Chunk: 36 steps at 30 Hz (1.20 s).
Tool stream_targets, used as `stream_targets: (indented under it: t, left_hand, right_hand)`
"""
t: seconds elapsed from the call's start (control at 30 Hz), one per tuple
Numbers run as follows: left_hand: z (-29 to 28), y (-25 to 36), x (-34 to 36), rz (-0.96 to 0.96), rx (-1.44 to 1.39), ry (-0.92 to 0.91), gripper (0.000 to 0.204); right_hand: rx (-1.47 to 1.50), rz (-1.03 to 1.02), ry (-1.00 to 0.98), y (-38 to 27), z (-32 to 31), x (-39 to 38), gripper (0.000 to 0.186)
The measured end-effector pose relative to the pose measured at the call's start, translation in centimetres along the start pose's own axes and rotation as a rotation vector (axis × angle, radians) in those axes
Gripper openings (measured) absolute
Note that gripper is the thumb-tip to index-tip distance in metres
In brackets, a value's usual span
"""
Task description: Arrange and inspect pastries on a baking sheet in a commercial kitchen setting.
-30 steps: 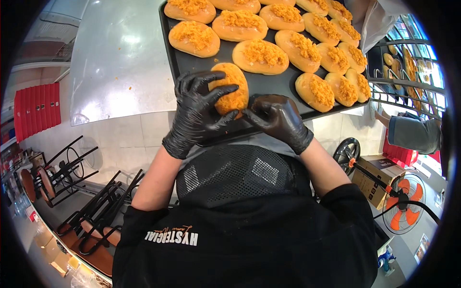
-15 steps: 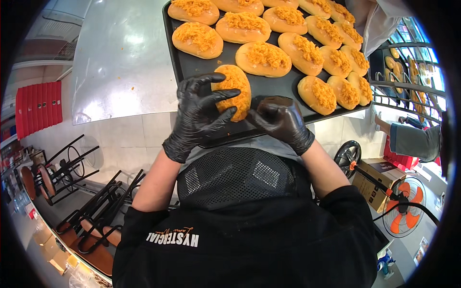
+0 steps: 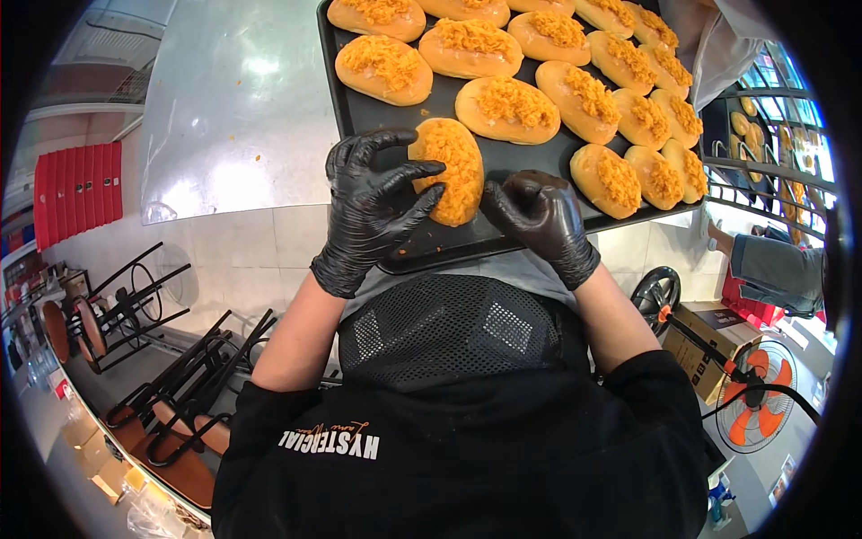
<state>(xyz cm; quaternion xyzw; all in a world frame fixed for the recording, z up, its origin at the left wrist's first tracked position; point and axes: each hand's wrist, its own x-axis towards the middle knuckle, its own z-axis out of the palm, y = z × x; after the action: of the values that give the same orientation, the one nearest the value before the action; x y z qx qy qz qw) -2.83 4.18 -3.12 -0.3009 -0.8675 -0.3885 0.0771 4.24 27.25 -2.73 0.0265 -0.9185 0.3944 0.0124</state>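
My left hand [image 3: 382, 193], in a black glove, grips an oval bun [image 3: 452, 166] covered with orange shredded topping. Its fingers curl over the bun's left side, and the thumb lies across the lower left. Just right of this bun, my right hand [image 3: 539, 220], gloved too, is closed with the fingers curled in and the thumb pressed to them. What it may hold is hidden. Both hands are over the near part of a dark baking tray [image 3: 516, 160]. Several more topped buns, such as one golden bun [image 3: 507, 110], lie in rows across the tray.
A shiny metal table [image 3: 233, 108] extends left of the tray. Black-legged stools [image 3: 175, 386] are at lower left. At right are a rack [image 3: 763, 166] with more buns, a cardboard box [image 3: 705, 337], an orange-bladed fan [image 3: 757, 395] and another person's leg [image 3: 777, 265].
The whole view has shifted slightly, so tray and buns appear farther right. My left hand keeps its grip on the bun; my right hand stays curled close beside it.
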Motion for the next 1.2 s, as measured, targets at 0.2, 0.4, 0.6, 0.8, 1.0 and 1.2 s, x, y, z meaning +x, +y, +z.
stream_targets:
  t: [0.2, 0.4, 0.6, 0.8, 1.0, 1.2]
  left_hand:
    - [1.0, 1.4, 0.3, -0.021, 0.049, -0.035, 0.036]
    - [1.3, 2.0, 1.5, -0.011, 0.085, -0.108, 0.043]
    - [1.2, 2.0, 1.8, 0.001, 0.081, -0.099, 0.044]
    - [0.6, 1.6, 2.1, 0.005, 0.024, -0.083, 0.042]
    - [-0.3, -0.9, 0.5, -0.056, -0.005, 0.054, 0.029]
    - [0.2, 1.2, 0.7, 0.021, 0.085, -0.019, 0.024]
  right_hand:
    - [-0.026, 0.063, 0.020, 0.3, 0.3, 0.1, 0.030]
    - [-0.042, 0.124, -0.048, -0.1, 0.2, 0.3, 0.022]
    - [0.003, 0.030, -0.087, -0.1, -1.2, 1.1, 0.018]
    - [-0.035, 0.065, -0.107, -0.3, -1.4, 0.9, 0.014]
    - [0.043, 0.005, 0.002, -1.3, -1.1, 0.6, 0.012]
    - [0.105, -0.023, 0.056, -0.9, 0.3, 0.6, 0.016]
